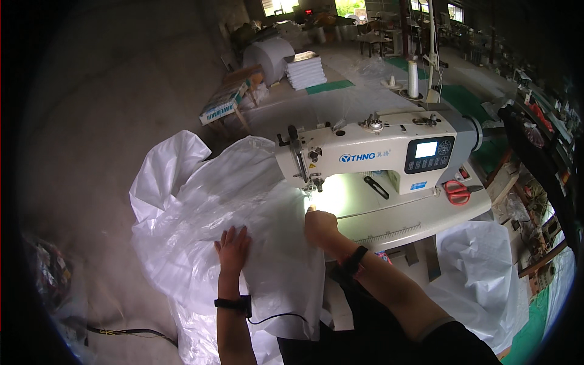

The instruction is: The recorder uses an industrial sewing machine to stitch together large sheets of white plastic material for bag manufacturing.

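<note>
Room: a large workshop with a grey concrete floor (109, 91), windows far at the back, and more work tables in the distance.
Table: a pale sewing table (401, 222) with a ruler strip along its front edge; straight edges bend in this wide view.
Sewing machine: a cream-coloured industrial sewing machine (371, 152) stands on the table, with a small lit screen and keypad on its right side and a bright lamp at the needle.
Scissors: red-handled scissors (456, 191) lie on the table just right of the machine.
Thread: a white thread cone (413, 79) stands upright behind the machine.
Plastic sheet: a big, thin, glossy white plastic sheet (207, 201), crumpled and translucent, spreads from the needle area over the table's left edge and down toward the floor.
Left hand: the left hand (233, 248) lies flat and open, fingers spread, palm down on the sheet; a black band with a cable sits on the wrist.
Right hand: the right hand (319, 228) is curled and presses the sheet's edge just before the needle; whether it pinches the sheet I cannot tell.
Stack: folded white material (305, 70) is piled on the floor far behind, beside a big white roll (267, 56).
Other sheet: more white plastic (480, 274) hangs at the lower right of the table.
</note>
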### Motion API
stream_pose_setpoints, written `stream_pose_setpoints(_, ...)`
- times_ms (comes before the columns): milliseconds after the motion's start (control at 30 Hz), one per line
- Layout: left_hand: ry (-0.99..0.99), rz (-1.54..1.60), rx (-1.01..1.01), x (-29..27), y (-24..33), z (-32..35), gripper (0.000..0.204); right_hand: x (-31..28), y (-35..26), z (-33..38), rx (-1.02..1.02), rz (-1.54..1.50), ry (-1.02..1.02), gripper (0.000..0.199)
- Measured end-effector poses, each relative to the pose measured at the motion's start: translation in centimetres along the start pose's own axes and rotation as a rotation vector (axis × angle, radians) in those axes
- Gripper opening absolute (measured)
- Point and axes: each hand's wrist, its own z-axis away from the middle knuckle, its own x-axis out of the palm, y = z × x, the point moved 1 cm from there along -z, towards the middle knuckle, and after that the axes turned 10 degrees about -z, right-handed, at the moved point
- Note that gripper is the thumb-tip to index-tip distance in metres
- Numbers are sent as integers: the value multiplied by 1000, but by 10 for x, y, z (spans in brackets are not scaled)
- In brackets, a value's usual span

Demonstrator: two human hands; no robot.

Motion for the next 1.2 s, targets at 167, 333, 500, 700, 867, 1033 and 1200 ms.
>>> stream_pose_setpoints(167, -68, -47, -12, 1, 6, -31, 40, -2, -2, -3, 77, -116, 14, 28)
stream_pose_setpoints(333, -216, -135, -85, -28, 20, -32, 36, -8, 2, 71, 72, -147, 49, 24)
stream_pose_setpoints(500, 212, 237, 140, -70, 83, 61, 26, 20, 30, 171, 52, -422, -18, 27)
stream_pose_setpoints(700, -341, 367, 181, -65, 181, 218, 46, 82, 59, 195, 104, -806, -73, 37)
stream_pose_setpoints(867, -522, 644, 607, -90, 193, 260, 29, 78, 59, 214, 312, -1817, -653, 55)
stream_pose_setpoints(1033, 65, 501, 307, -113, 171, 224, 19, 40, 39, 236, 60, -796, 24, 60)
stream_pose_setpoints(1200, 384, 12, 95, -85, 143, 168, 21, 47, 40, 237, -140, -62, 130, 55)
